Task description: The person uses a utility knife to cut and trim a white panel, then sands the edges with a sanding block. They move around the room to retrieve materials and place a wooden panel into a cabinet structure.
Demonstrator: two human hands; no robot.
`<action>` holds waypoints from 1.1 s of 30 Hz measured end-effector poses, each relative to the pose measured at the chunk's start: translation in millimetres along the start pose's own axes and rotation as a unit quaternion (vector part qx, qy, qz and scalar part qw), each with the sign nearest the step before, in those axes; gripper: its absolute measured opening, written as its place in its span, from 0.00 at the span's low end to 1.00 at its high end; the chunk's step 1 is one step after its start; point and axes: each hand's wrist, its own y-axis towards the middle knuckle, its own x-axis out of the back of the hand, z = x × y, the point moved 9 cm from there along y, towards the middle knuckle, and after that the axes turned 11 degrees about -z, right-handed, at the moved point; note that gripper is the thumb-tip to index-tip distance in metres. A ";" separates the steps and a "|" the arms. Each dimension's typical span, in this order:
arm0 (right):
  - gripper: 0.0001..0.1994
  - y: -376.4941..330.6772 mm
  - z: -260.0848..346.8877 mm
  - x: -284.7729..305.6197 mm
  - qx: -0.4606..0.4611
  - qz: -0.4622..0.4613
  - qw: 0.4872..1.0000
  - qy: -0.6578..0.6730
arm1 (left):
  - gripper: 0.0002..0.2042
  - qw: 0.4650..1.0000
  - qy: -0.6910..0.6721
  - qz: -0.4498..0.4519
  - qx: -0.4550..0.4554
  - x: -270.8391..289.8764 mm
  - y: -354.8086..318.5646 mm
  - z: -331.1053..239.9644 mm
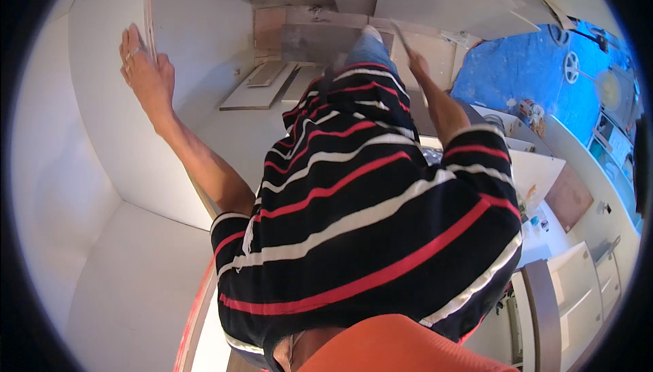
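Observation:
At the upper left, my left hand (144, 71) grips the long edge of a tall white panel (105, 107). Its fingers lie along the near face, and the thumb is on the other side of the edge. My right hand (419, 66) is up by the back boards, closed round a thin, dark, strip-like object (400, 35). That object points up and to the left; its kind is too small to make out. My striped shirt hides the middle of the scene.
Loose flat boards (262, 88) lie on the floor ahead. Large grey panels (435, 1) stand at the back. A blue sheet (500, 66) covers the right side, near exercise-type wheels (571, 66). Cabinet parts and drawers (578, 290) crowd the lower right.

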 end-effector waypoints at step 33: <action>0.25 -205.5 -146.2 8.6 -0.548 -0.379 0.696 0.267 | 0.30 0.793 -0.328 0.404 -0.317 -280.6 -61.7 -315.9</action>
